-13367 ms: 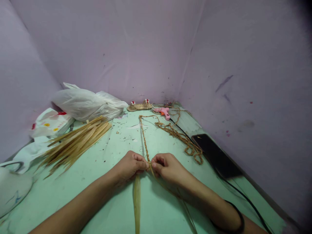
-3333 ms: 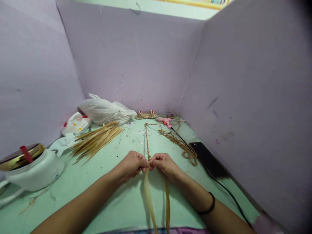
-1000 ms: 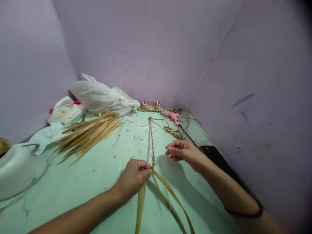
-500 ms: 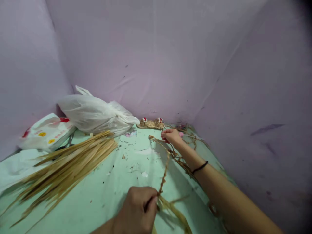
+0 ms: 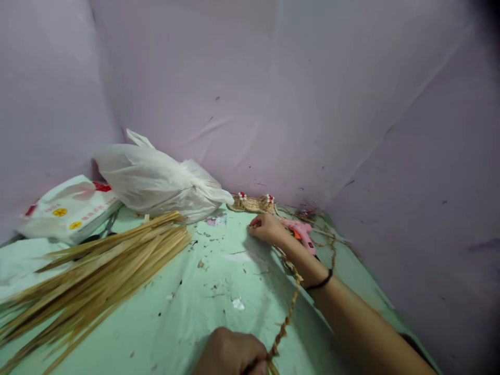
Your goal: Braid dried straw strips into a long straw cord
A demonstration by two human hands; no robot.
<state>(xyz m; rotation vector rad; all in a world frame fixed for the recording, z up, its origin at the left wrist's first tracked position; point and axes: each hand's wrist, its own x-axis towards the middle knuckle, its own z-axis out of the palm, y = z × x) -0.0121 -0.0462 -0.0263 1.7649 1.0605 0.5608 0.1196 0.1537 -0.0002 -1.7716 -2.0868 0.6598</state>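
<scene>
My left hand (image 5: 236, 354), at the bottom edge, is closed around a thin twisted cord of dried leaf strips (image 5: 287, 317). From that grip the cord runs up and bends out of sight behind my right forearm. Farther out, my right hand (image 5: 267, 229) pinches what looks like the cord's far end, with a small brown tip showing at the fingertips. Just beyond it lies a pair of woven straw slippers (image 5: 250, 204) with red and white beads. A pink glue gun (image 5: 299, 232) is beside my right wrist, partly covered by it.
A bundle of dried leaf strips (image 5: 117, 276) spreads across the left of the green tabletop (image 5: 187, 317). Behind it are a white plastic bag (image 5: 156, 179) and a white packet (image 5: 74, 208). More cord (image 5: 333, 247) lies at the right. Pale walls enclose the table.
My right hand has moved slightly left and nearer, onto the cord's formerly loose end. My left hand has lowered with the cord. The glue gun shows more now, and the view has shifted a little.
</scene>
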